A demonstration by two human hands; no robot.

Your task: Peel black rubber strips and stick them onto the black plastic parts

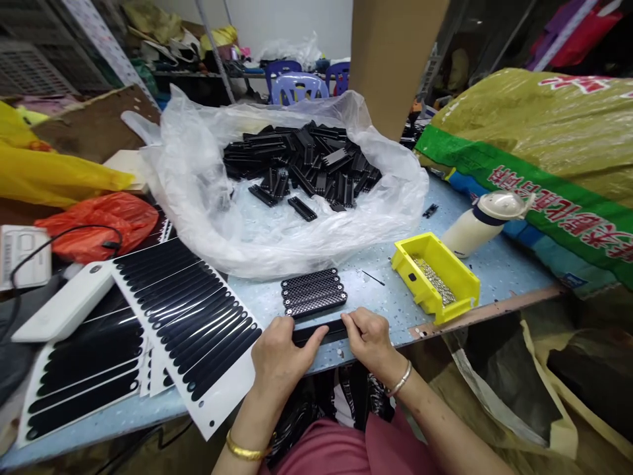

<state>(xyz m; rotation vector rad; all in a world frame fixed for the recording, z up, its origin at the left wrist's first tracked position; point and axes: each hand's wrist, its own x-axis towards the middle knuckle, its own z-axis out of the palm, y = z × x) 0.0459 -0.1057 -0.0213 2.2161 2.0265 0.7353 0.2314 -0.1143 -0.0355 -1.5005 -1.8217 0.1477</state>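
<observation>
Two hands, the left hand (281, 356) and right hand (368, 340) close together, both pinching a black plastic strip (319, 333) at the near edge of the blue workbench (148, 412), just below a perforated black panel (312, 292); strip's ends hidden under the fingers, underside out of view.

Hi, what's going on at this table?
A person is holding a narrow black strip at the table's near edge, with their left hand and right hand on it. Just ahead sits a small stack of perforated black pieces on the blue table. Further back, a plastic bag holds a pile of black parts. Black strips on white sheets lie left; a yellow bin sits right.
</observation>
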